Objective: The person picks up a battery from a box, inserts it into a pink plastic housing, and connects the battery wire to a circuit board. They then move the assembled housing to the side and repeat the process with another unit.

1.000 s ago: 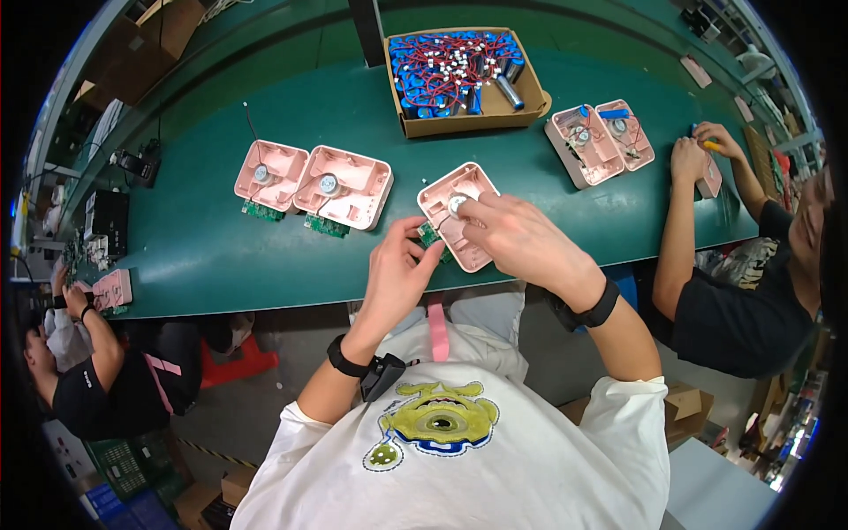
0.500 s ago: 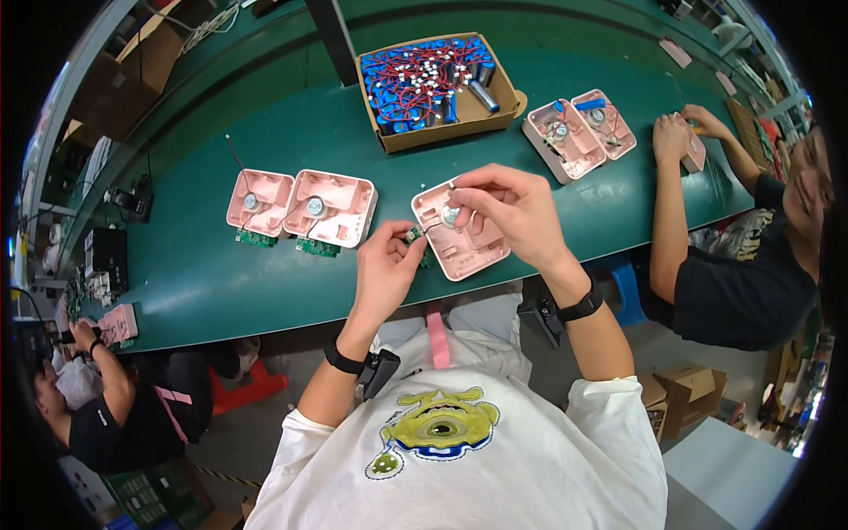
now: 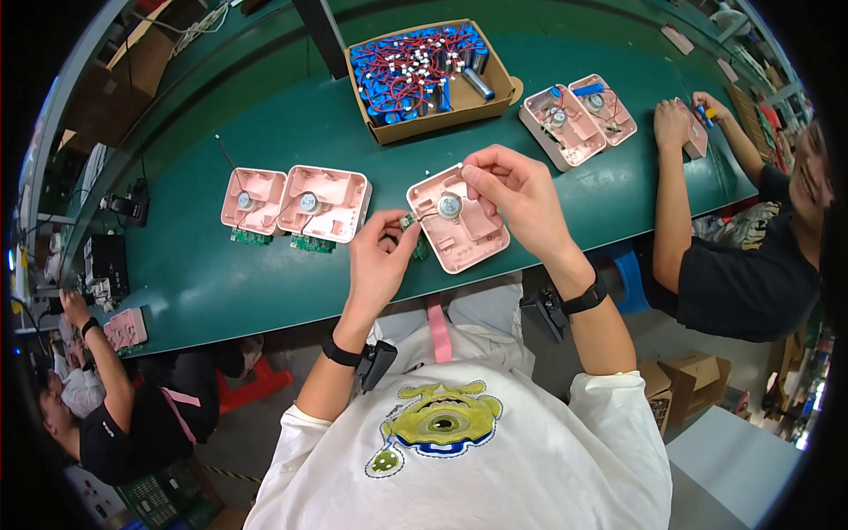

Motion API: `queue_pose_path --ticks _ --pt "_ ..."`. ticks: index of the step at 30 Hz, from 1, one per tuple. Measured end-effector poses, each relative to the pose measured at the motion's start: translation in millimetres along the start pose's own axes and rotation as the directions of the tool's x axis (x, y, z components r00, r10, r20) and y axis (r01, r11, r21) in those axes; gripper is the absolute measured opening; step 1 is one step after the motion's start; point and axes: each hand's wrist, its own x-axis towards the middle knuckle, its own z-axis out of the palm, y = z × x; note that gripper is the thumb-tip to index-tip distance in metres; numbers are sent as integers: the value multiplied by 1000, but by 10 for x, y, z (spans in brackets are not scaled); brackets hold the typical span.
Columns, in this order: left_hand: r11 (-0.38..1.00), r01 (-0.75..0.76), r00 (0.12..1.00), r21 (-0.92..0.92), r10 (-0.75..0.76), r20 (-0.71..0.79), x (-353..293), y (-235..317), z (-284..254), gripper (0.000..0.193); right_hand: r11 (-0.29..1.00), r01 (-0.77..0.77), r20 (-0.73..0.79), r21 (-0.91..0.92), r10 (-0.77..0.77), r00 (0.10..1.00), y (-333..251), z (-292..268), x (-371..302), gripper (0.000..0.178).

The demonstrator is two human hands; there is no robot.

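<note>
In front of me lies an open pink plastic housing point(image 3: 461, 256) with a round silver speaker point(image 3: 450, 206) inside. My left hand point(image 3: 382, 256) is at its left edge, thumb and fingers closed on a small green circuit board point(image 3: 409, 222). Thin wires run between that board and the speaker. Over the housing's upper right edge is my right hand point(image 3: 519, 190), its fingers pinched together; whatever is between the tips is too small to make out. More green board shows below the left fingertips, outside the housing wall.
Two more pink housings point(image 3: 329, 228) with speakers and green boards lie to the left. Beyond my hands stands a cardboard box point(image 3: 415, 132) of blue wired batteries. To the right are other pink housings point(image 3: 565, 150) and a co-worker's hands point(image 3: 676, 128); another person works far left.
My right hand has shifted slightly up and right, away from the speaker, which is now fully visible. My left hand still pinches the board. The view has moved slightly.
</note>
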Motion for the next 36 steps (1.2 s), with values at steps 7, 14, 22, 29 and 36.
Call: queue_pose_path --ticks 7,14,22,29,36 --pt "990 24 1000 -136 -26 -17 -26 4 66 23 967 127 47 -223 -119 992 56 36 -11 9" --pt "983 63 998 -175 -62 11 -56 -58 30 22 958 -275 225 84 251 942 -6 73 -123 7" --pt "981 7 1000 -194 -12 -28 -86 -111 75 22 890 22 135 -456 45 990 226 238 -56 10" --pt "980 -192 978 -57 186 -96 -76 -71 122 20 712 200 114 -673 -167 979 437 306 9 14" --pt "970 -241 966 40 244 -84 -37 8 123 19 723 169 66 -670 -168 984 449 303 20 13"
